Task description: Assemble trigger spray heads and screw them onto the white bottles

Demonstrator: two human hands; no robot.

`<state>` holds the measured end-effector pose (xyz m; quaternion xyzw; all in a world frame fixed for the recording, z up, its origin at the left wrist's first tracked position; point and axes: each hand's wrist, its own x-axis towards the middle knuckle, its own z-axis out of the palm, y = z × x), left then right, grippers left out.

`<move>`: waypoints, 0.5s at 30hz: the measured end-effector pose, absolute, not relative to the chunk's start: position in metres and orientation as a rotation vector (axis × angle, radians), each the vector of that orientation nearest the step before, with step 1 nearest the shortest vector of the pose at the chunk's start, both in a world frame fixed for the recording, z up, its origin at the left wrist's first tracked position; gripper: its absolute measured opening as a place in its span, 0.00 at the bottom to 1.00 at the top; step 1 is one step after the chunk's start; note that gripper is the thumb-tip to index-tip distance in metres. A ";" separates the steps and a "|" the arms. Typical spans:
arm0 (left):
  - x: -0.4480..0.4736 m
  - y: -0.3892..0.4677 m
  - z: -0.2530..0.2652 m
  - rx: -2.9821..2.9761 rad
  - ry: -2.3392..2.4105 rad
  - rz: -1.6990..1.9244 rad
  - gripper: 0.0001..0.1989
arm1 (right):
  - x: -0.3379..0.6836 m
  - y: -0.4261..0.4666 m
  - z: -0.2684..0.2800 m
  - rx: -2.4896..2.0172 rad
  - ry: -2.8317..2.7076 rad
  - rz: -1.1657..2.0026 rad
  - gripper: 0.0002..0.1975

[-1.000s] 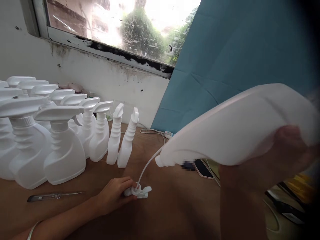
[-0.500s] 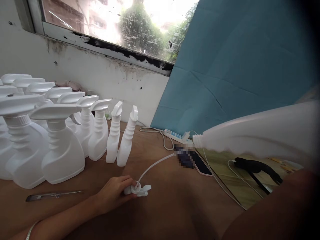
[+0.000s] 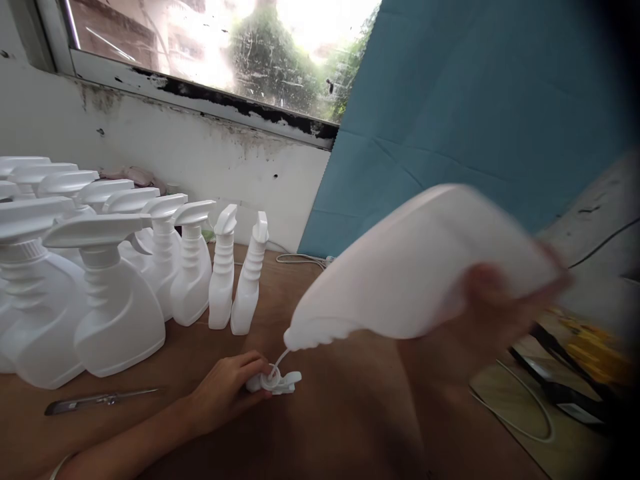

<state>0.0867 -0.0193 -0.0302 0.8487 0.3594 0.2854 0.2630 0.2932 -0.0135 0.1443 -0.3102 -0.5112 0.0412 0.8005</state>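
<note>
Low over the table, my left hand (image 3: pixel 233 387) is closed round a white trigger spray head (image 3: pixel 285 382), its collar facing up and away. The thin dip tube (image 3: pixel 281 359) rises from the collar into the mouth of a white plastic bottle (image 3: pixel 395 267). That bottle is tilted, neck down and to the left, with its base up at the right. My right hand (image 3: pixel 493 300), smeared by motion, grips the bottle near its base. Between bottle neck and spray head a short length of tube shows. How much tube is inside the bottle is hidden.
Several white spray bottles (image 3: pixel 117 300) with heads fitted stand in rows on the wooden table (image 3: pixel 200 353) at left. A utility knife (image 3: pixel 103 400) lies in front of them. At right are a cable (image 3: pixel 540 427), a black object (image 3: pixel 570 393) and something yellow (image 3: pixel 593 347).
My right hand has brought the bottle left and down, tilting its neck over the dip tube, whose end is now inside. My left hand keeps the spray head nearly in place.
</note>
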 end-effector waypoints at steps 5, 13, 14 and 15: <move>0.090 -0.022 -0.026 2.025 1.055 0.861 0.19 | 0.273 -0.001 0.104 -0.698 -1.142 0.281 0.15; 0.090 -0.020 -0.025 1.606 1.160 1.185 0.18 | 0.312 0.018 0.042 -0.953 -0.914 0.447 0.15; 0.089 -0.020 -0.024 1.581 1.193 1.223 0.16 | 0.317 0.020 0.032 -0.986 -0.874 0.503 0.15; 0.088 -0.020 -0.022 1.567 1.231 1.253 0.14 | 0.321 0.022 0.023 -1.014 -0.836 0.560 0.16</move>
